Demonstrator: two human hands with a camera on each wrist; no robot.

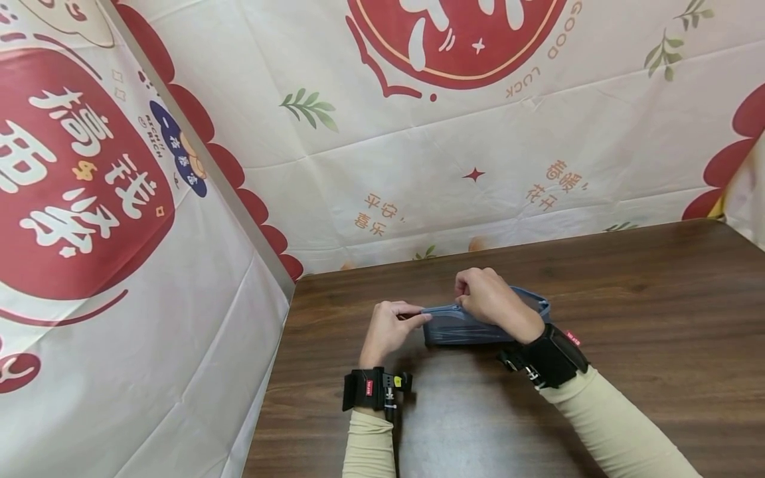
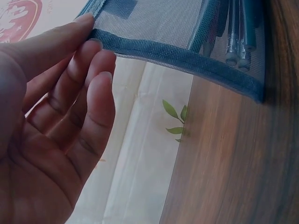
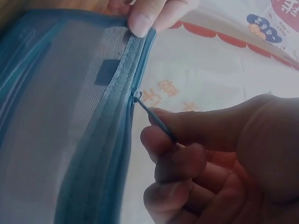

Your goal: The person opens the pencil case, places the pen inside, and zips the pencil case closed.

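Observation:
A blue mesh zipper pouch point(image 1: 457, 331) stands on the wooden table in front of me. My left hand point(image 1: 385, 334) pinches its left top corner between thumb and fingertips. Through the mesh in the left wrist view, several pens or pencils point(image 2: 233, 37) show inside the pouch. My right hand point(image 1: 495, 304) is over the top edge. In the right wrist view its thumb and forefinger pinch the blue cord pull point(image 3: 158, 122), which is taut from the zipper slider point(image 3: 137, 95). The slider sits part way along the zipper, near the left hand's thumb.
The brown wooden table point(image 1: 645, 299) runs up to a printed white cloth point(image 1: 335, 179) at the back. Another printed cloth point(image 1: 209, 318) hangs along the left side. Each wrist wears a black camera strap point(image 1: 556, 355).

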